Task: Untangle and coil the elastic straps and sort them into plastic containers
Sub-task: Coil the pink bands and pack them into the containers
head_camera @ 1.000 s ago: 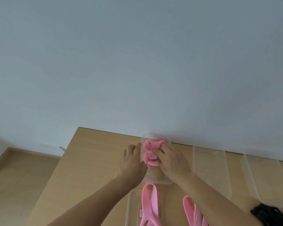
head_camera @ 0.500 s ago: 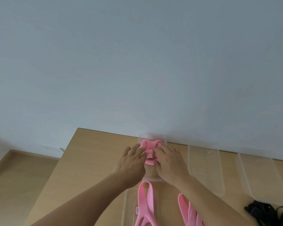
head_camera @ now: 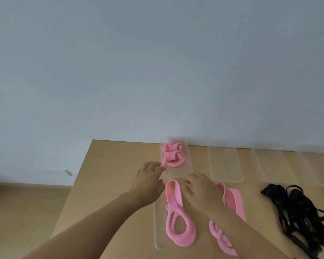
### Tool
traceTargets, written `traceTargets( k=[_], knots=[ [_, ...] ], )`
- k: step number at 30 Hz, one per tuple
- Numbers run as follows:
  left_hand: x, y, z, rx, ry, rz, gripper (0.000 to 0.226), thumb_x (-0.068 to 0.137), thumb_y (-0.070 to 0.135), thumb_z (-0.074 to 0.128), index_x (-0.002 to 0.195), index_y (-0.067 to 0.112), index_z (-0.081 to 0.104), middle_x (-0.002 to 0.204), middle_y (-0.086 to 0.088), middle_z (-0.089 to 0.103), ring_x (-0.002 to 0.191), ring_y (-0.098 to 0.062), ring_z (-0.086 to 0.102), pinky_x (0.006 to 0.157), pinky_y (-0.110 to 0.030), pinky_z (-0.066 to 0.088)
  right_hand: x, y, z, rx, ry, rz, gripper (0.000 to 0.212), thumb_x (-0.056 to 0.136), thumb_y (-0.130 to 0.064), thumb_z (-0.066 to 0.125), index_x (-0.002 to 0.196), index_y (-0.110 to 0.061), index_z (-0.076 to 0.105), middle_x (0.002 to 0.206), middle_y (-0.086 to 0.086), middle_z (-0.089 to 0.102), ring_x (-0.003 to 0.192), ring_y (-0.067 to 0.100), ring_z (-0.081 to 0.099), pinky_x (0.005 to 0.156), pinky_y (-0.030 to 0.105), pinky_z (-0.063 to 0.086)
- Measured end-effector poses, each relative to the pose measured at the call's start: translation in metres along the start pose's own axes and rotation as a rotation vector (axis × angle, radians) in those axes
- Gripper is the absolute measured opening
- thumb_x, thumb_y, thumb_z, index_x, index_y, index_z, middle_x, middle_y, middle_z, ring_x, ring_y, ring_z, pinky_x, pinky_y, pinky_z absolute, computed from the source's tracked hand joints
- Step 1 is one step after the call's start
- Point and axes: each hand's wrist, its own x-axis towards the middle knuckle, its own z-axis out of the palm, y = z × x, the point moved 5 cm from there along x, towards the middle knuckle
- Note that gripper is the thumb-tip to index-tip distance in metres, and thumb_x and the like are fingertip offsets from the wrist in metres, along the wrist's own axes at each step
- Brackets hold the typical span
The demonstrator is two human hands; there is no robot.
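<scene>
Fingers loose, the left hand (head_camera: 150,182) and right hand (head_camera: 202,191) hold nothing; the right forearm (head_camera: 243,227) hides part of 1 pink strap (head_camera: 235,202).

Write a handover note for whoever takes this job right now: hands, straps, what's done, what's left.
Left hand: open, holds nothing, by the near left corner of the left container.
Right hand: open, holds nothing, between the loose pink straps.
Done: pink coils lie in the left container.
Left: one pink strap lies loose on a clear tray; more pink straps lie right of the right hand; the black tangle is far right, untouched. Three empty containers wait along the wall.
</scene>
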Motion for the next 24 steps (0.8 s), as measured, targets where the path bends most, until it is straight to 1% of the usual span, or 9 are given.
traceTargets(
  k=[2, 4, 5, 7, 10, 12, 16, 21, 24],
  knots=[
    [-0.021, 0.000, 0.009, -0.065, -0.035, 0.033, 0.048, 0.096, 0.024, 0.046, 0.144, 0.024, 0.045, 0.150, 0.005, 0.040, 0.141, -0.015, 0.028, 0.112, -0.030, 0.031, -0.021, -0.004, 0.016, -0.040, -0.089, 0.063, 0.009, 0.092, -0.031, 0.051, 0.084, -0.028, 0.053, 0.090, -0.015, 0.049, 0.080, 0.009, 0.050, 0.071, 0.025, 0.036],
    [-0.041, 0.000, 0.020, -0.118, -0.081, 0.057, 0.046, 0.096, 0.023, 0.047, 0.142, 0.024, 0.048, 0.147, 0.005, 0.043, 0.139, -0.015, 0.031, 0.111, -0.029, 0.032, -0.041, -0.003, 0.032, -0.073, -0.164, 0.160, 0.022, 0.091, -0.034, 0.053, 0.074, -0.032, 0.040, 0.085, -0.014, 0.046, 0.071, 0.007, 0.048, 0.063, 0.022, 0.035],
    [-0.050, 0.000, 0.026, -0.131, -0.100, 0.072, 0.046, 0.096, 0.023, 0.046, 0.141, 0.024, 0.048, 0.146, 0.005, 0.044, 0.138, -0.015, 0.032, 0.110, -0.027, 0.032, -0.051, -0.002, 0.039, -0.081, -0.180, 0.207, 0.023, 0.091, -0.035, 0.053, 0.073, -0.032, 0.039, 0.085, -0.012, 0.048, 0.069, 0.006, 0.049, 0.059, 0.020, 0.033],
    [-0.066, 0.001, 0.035, -0.149, -0.130, 0.099, 0.044, 0.096, 0.023, 0.046, 0.140, 0.024, 0.050, 0.144, 0.006, 0.045, 0.136, -0.014, 0.034, 0.108, -0.023, 0.031, -0.069, 0.000, 0.050, -0.108, -0.185, 0.272, 0.013, 0.091, -0.036, 0.052, 0.083, -0.028, 0.047, 0.088, -0.009, 0.052, 0.070, 0.006, 0.052, 0.055, 0.017, 0.033],
    [-0.080, 0.002, 0.042, -0.169, -0.163, 0.107, 0.043, 0.095, 0.023, 0.045, 0.138, 0.026, 0.051, 0.142, 0.007, 0.047, 0.133, -0.013, 0.037, 0.105, -0.022, 0.031, -0.086, 0.002, 0.061, -0.109, -0.165, 0.342, 0.015, 0.094, -0.037, 0.052, 0.094, -0.022, 0.050, 0.092, -0.008, 0.050, 0.074, 0.008, 0.052, 0.060, 0.017, 0.036],
    [-0.084, 0.003, 0.042, -0.175, -0.174, 0.094, 0.042, 0.095, 0.023, 0.045, 0.137, 0.027, 0.052, 0.141, 0.008, 0.047, 0.131, -0.013, 0.039, 0.102, -0.022, 0.033, -0.090, 0.002, 0.065, -0.097, -0.133, 0.369, 0.014, 0.095, -0.034, 0.052, 0.094, -0.020, 0.050, 0.094, -0.007, 0.050, 0.074, 0.008, 0.051, 0.063, 0.018, 0.038],
    [-0.090, 0.006, 0.036, -0.176, -0.171, 0.034, 0.041, 0.095, 0.025, 0.046, 0.134, 0.028, 0.053, 0.139, 0.009, 0.048, 0.127, -0.013, 0.043, 0.098, -0.025, 0.039, -0.092, 0.004, 0.064, -0.082, -0.053, 0.409, 0.015, 0.092, -0.030, 0.055, 0.087, -0.018, 0.047, 0.094, -0.004, 0.051, 0.069, 0.010, 0.050, 0.061, 0.019, 0.041],
    [-0.096, 0.017, 0.029, -0.172, -0.175, -0.032, 0.042, 0.095, 0.025, 0.046, 0.137, 0.026, 0.052, 0.139, 0.007, 0.048, 0.126, -0.014, 0.046, 0.099, -0.024, 0.039, -0.090, 0.006, 0.059, 0.061, -0.083, 0.474, 0.016, 0.087, -0.026, 0.063, 0.087, -0.014, 0.053, 0.081, -0.002, 0.060, 0.065, 0.013, 0.056, 0.054, 0.021, 0.041],
    [-0.097, 0.029, 0.022, -0.190, -0.191, -0.028, 0.047, 0.093, 0.022, 0.047, 0.140, 0.027, 0.048, 0.141, 0.007, 0.047, 0.128, -0.013, 0.045, 0.102, -0.026, 0.038, -0.087, 0.005, 0.045, 0.386, -0.085, 0.598, 0.018, 0.079, -0.022, 0.069, 0.072, -0.014, 0.054, 0.062, -0.004, 0.060, 0.051, 0.011, 0.054, 0.047, 0.021, 0.038]
  ],
)
